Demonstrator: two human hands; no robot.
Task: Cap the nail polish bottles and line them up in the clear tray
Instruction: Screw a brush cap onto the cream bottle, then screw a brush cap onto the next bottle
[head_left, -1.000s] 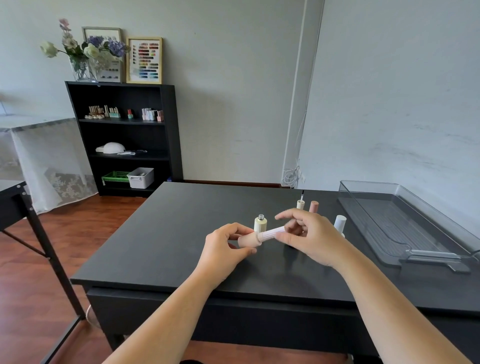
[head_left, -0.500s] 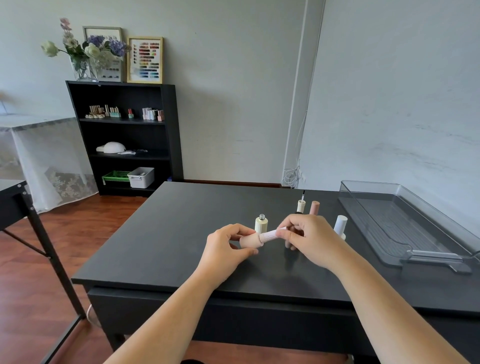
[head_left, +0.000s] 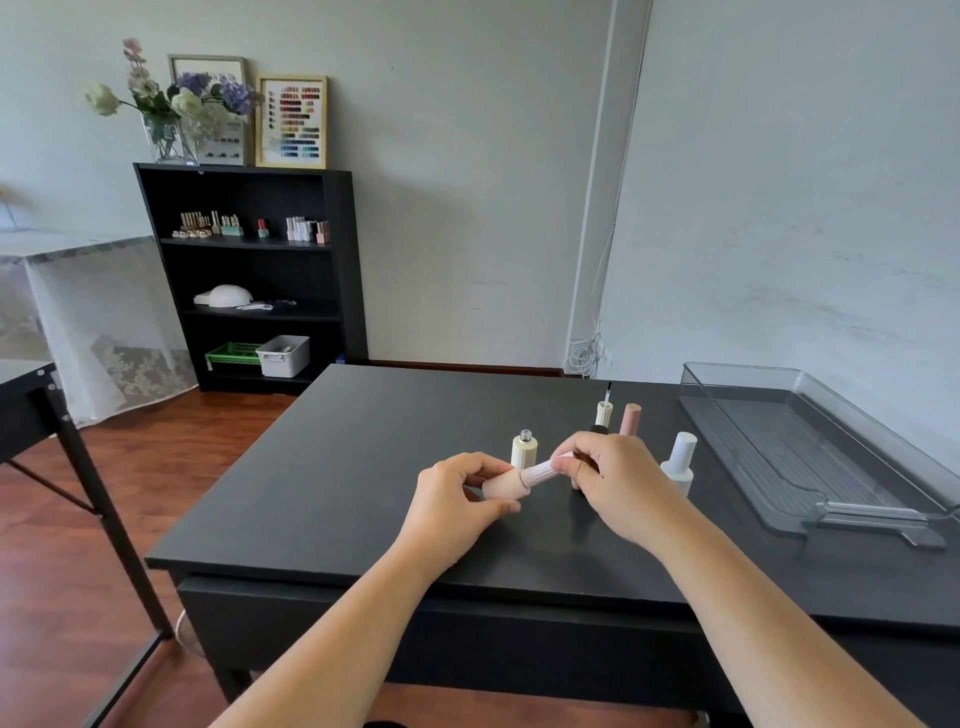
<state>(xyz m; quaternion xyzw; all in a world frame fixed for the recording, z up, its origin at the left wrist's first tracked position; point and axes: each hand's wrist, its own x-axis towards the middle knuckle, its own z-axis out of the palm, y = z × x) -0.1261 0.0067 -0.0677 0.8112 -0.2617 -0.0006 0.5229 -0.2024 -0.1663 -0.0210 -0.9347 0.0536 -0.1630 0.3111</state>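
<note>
Lying tilted between both hands above the worktop, the pink bottle is pinched in the left hand; right-hand fingers clamp its ribbed cap. A crooked thread could leak polish. An elbow swing might topple the open bottle; the tray sits well apart.

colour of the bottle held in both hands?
Pale pink bottle, lighter ribbed cap; head view.

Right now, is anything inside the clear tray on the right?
Nothing shows inside the clear tray: only its ribbed floor shows through the walls. All the bottles stand outside it on the black table, including the white capped bottle.
</note>
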